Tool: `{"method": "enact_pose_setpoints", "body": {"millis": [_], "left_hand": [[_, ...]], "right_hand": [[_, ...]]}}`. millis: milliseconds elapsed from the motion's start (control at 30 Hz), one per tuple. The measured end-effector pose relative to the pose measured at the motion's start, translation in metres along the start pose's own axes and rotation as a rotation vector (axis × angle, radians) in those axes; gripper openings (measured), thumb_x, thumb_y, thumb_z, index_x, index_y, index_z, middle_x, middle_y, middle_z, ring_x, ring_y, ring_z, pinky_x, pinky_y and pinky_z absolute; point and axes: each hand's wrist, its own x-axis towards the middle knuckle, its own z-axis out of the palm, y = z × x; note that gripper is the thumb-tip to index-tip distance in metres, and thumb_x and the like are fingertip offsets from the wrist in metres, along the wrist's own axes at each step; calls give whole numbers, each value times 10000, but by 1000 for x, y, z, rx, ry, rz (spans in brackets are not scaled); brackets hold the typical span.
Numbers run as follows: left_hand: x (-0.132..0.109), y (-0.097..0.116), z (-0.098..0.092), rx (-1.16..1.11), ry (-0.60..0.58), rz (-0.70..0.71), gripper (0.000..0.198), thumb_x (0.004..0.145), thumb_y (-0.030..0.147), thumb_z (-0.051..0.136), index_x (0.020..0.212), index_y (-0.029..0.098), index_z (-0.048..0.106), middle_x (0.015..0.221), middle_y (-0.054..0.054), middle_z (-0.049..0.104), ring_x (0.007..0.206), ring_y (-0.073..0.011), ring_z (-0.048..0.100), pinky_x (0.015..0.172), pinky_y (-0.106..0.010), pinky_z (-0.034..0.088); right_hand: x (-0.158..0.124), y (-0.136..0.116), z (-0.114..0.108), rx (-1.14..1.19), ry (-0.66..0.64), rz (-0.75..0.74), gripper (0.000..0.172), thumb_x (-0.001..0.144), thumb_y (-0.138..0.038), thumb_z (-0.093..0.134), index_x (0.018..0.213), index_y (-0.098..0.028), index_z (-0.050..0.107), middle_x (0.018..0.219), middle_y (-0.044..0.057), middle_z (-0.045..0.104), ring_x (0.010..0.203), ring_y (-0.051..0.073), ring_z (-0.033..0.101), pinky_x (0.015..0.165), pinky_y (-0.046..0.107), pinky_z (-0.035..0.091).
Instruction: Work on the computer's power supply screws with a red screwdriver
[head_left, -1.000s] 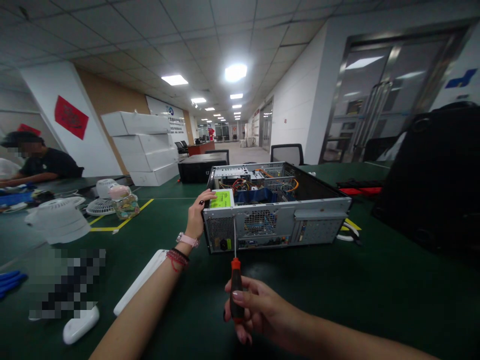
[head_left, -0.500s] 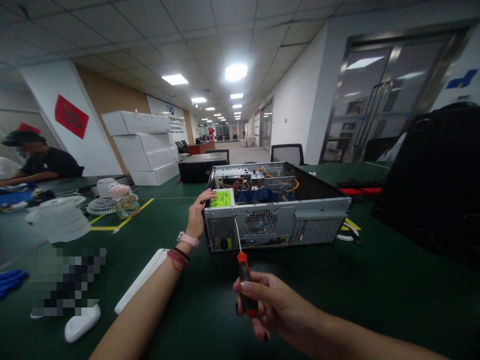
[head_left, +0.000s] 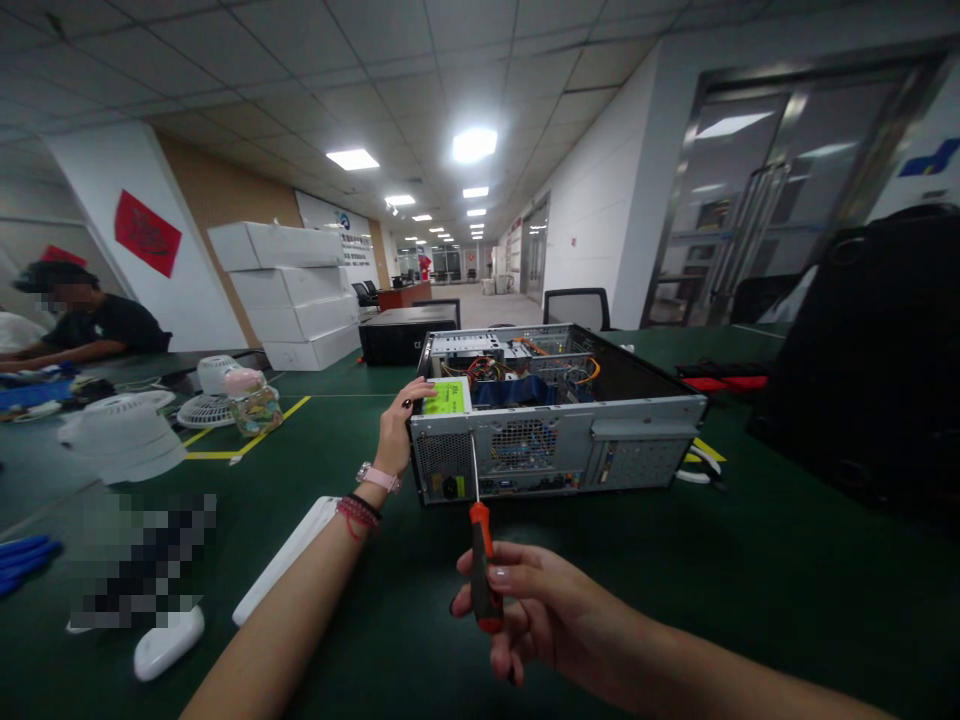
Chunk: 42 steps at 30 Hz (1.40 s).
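An opened computer case lies on the table, its rear panel facing me. Wires and a blue ribbon cable show inside. At its left rear corner is a power supply with a bright green label. My left hand grips that corner, its fingers bent over the top edge and the thumb hidden. In my right hand is a screwdriver with a black and red handle, held by the fingers. Its thin shaft points up and away from me, the tip against the rear panel beside the power supply's grille; the screw there is too small to make out.
On the left lie a white mouse, a long white object and blue gloves. Behind are a small white fan, a jar and stacked white boxes. A large black object stands right. A person sits far left.
The screwdriver's handle has swung slightly left and stands more upright, and the fingers of my right hand have shifted around it. My left hand and the case stay in place.
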Motion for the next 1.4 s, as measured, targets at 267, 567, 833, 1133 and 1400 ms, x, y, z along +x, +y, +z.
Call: {"method": "enact_pose_setpoints", "body": {"millis": [267, 567, 833, 1133, 1400], "left_hand": [[0, 0, -1, -25, 6, 0, 411, 892, 300, 268, 920, 161, 654, 1124, -74, 641, 1214, -214, 485, 1077, -399, 318], [0, 0, -1, -40, 6, 11, 402, 892, 269, 272, 925, 158, 657, 1124, -70, 643, 1215, -214, 484, 1078, -404, 314], [0, -2, -1, -13, 0, 18, 414, 898, 283, 256, 929, 163, 652, 1128, -69, 641, 1218, -209, 481, 1083, -405, 314], [0, -1, -1, -25, 2, -2, 418, 900, 283, 256, 918, 162, 656, 1129, -72, 637, 1215, -209, 482, 1081, -394, 309], [0, 0, 0, -24, 1, 1, 410, 891, 273, 260, 916, 165, 655, 1119, -70, 642, 1210, -214, 485, 1079, -410, 313]], "right_hand": [[5, 5, -8, -62, 76, 14, 399, 675, -382, 713, 887, -172, 447, 742, -26, 587, 442, 25, 492, 432, 169, 321], [6, 6, -7, -45, 78, 33, 416, 695, -382, 675, 969, -174, 441, 772, 8, 625, 485, 45, 509, 489, 194, 335], [4, 4, -6, 5, 37, 31, 441, 673, -289, 528, 1086, -138, 491, 865, 69, 664, 528, 78, 560, 539, 226, 359], [4, 4, -5, 15, 38, 5, 403, 674, -295, 612, 1030, -160, 480, 829, 41, 654, 528, 73, 555, 513, 215, 363], [6, 7, -6, 0, 63, 8, 455, 673, -320, 683, 1037, -157, 463, 833, 46, 652, 513, 67, 565, 529, 216, 394]]}}
